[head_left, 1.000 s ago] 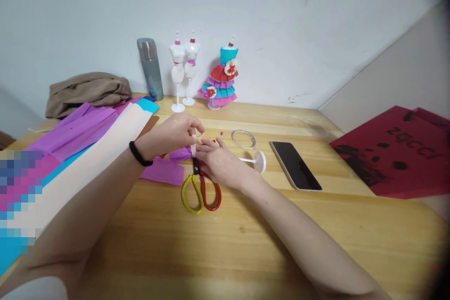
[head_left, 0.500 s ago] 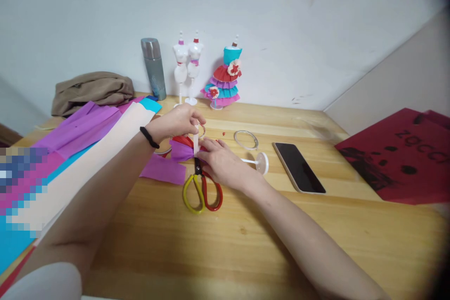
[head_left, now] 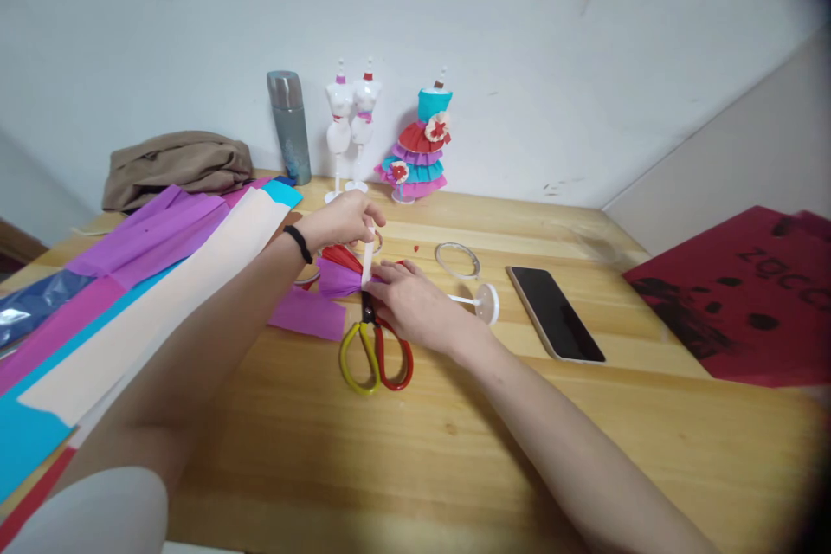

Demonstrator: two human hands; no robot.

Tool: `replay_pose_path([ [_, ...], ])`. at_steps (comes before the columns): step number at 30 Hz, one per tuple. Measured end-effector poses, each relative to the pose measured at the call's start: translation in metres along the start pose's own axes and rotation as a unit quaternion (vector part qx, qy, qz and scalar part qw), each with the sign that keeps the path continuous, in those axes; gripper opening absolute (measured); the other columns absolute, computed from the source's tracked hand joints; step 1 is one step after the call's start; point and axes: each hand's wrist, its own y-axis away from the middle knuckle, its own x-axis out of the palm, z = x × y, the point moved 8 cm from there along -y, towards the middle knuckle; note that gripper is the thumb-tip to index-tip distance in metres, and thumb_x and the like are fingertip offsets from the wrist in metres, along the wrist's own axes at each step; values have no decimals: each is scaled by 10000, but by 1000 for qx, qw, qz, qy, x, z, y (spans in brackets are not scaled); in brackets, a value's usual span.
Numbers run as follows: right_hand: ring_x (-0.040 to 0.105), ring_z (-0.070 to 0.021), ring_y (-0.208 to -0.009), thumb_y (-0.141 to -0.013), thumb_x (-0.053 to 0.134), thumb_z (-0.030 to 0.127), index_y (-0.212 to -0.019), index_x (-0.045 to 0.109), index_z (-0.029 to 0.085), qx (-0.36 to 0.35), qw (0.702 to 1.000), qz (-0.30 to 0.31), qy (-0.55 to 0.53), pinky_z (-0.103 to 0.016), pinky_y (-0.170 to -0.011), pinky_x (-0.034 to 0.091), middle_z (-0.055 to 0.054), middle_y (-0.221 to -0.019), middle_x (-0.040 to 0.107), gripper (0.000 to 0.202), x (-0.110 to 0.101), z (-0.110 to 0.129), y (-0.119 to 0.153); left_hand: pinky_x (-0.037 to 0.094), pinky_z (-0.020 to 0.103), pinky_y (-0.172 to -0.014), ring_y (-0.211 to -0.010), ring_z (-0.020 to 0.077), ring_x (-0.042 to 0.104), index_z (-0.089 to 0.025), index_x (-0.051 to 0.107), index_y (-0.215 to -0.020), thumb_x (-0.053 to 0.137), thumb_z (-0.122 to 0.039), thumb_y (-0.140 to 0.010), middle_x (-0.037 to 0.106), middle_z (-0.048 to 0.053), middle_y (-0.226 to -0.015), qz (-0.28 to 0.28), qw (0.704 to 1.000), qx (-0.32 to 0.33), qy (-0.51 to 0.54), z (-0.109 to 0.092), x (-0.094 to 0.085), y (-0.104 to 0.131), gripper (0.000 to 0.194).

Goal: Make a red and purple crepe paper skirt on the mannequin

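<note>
My left hand (head_left: 345, 221), with a black band at its wrist, pinches the upper end of a narrow white strip (head_left: 367, 255). The strip's lower end meets gathered purple paper (head_left: 341, 277), and pleated red paper (head_left: 343, 257) shows just behind. Closed over a small dress form lying on its side, my right hand (head_left: 412, 303) presses its fingertips beside the strip. The form's white round base (head_left: 486, 305) sticks out to the right; its body is hidden by my hand. Scissors (head_left: 369, 355) with yellow and red handles lie underneath, beside a flat purple piece (head_left: 308, 314).
Paper sheets (head_left: 156, 294) cover the left side, before a brown cloth (head_left: 178, 169). A flask (head_left: 289, 130), two bare dress forms (head_left: 351, 125) and a ruffled one (head_left: 421, 147) stand by the wall. Rightward are a ring (head_left: 458, 260), a phone (head_left: 556, 313) and a red bag (head_left: 740, 299).
The whole view has shifted slightly to the right. The white strip leans a little more to the right at its top, with my left hand still on it. My right hand keeps its hold.
</note>
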Motion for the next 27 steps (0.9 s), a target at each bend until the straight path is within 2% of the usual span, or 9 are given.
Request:
replay_pose_path([
  [9,531,-240,-1073,-896,537,159,-1032,652,146,-14,1000,-8,7,-356,-932,348,-131,-1044,624,179,1,2,-2,373,179,-470,-495,73,482,-90,666,-1038,603,-9,-689,596,-13,-636,21,1000,-11,-5,13,21,-28,364],
  [15,560,-222,-978,-896,533,146,-1000,664,149,8,1000,-6,-17,-350,-890,385,-129,-1052,599,167,1,-1,-1,382,201,-466,-478,88,475,-77,679,-1012,607,5,-664,601,6,-623,44,999,-17,-7,21,37,-37,365],
  [20,556,-202,-904,-881,543,141,-953,665,156,28,999,-5,-38,-335,-830,409,-120,-1084,575,142,0,-2,1,390,210,-471,-469,89,472,-79,682,-1001,612,-5,-653,598,3,-616,60,998,-16,9,23,40,-40,363],
  [27,554,-208,-936,-868,549,124,-961,658,166,30,997,-7,-72,-343,-841,411,-115,-1081,591,150,0,-5,1,348,202,-447,-437,67,440,-111,681,-1000,612,-9,-653,549,-37,-575,95,994,11,54,10,38,-36,368],
])
